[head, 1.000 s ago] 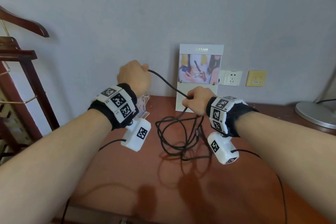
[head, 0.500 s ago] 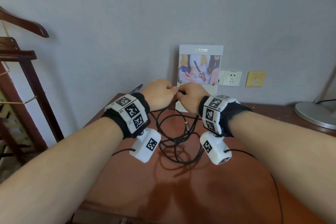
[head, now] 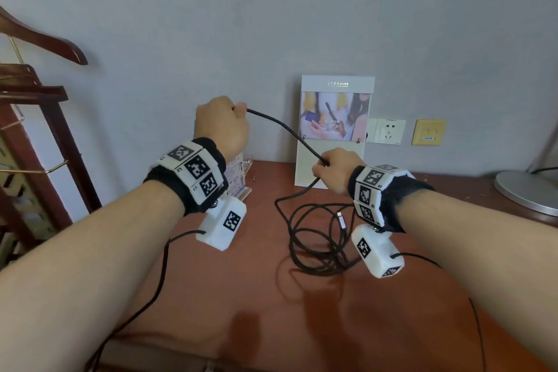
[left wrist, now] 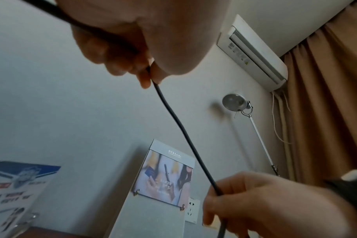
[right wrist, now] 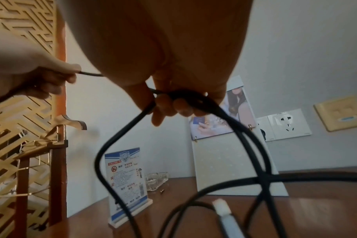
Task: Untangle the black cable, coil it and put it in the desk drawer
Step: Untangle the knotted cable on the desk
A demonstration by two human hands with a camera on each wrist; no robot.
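Note:
The black cable (head: 283, 125) runs in a slack line between my two hands above the reddish wooden desk (head: 229, 296). My left hand (head: 222, 121) is raised at the left and grips one stretch of the cable (left wrist: 181, 128) in a fist. My right hand (head: 335, 168) is lower, near the desk's back, and holds several bunched strands of the cable (right wrist: 194, 96). From it the other loops (head: 317, 239) hang down onto the desk in a loose tangle. A silver plug (right wrist: 222, 209) hangs among those loops. No drawer is in view.
A white display card (head: 332, 133) leans on the wall behind my hands. A small blue-and-white sign (right wrist: 126, 182) and a glass ashtray (right wrist: 156, 181) stand at the desk's back left. A lamp base (head: 528, 190) sits at the right, a wooden rack (head: 39, 136) at the left.
Half a second ago my hands met over the loops. Now the left hand has risen up and to the left, drawing out a length of cable, while the right stays low.

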